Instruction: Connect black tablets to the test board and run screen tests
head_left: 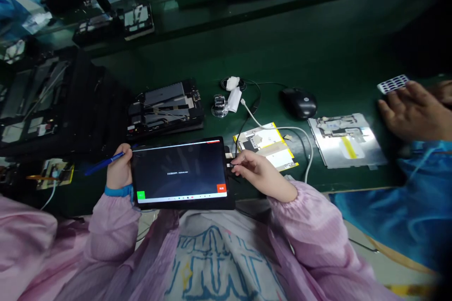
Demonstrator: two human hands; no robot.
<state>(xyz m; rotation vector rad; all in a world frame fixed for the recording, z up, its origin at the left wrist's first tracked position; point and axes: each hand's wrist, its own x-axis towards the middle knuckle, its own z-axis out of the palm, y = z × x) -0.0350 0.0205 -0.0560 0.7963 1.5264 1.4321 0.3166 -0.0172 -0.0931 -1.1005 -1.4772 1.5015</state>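
Tablet (180, 173) is sitting at the near edge of the green worktop (318, 47), its dark screen lit, with a green button and a red button showing along the bottom. The person's left hand (120, 169) is closed around a blue pen (104, 163), with the hand against the tablet's left edge, while the right hand (263, 174) is pinching a black plug (231, 164) at the tablet's right edge. Just behind the tablet, a yellow-taped panel (266, 146) is lying under a white cable (282, 128), near a silver plate (346, 141) and a black mouse (298, 102). An opened device (165, 108) is resting behind the tablet's left end. Toward the right edge, a co-worker's hand (415, 110) in a blue sleeve (388, 202) is resting beside a small card (392, 84). A sideways tug on the plug could strain the tablet's port, a slip of the left hand could drag the pen across the screen, and a knock could tip the tablet off the edge.
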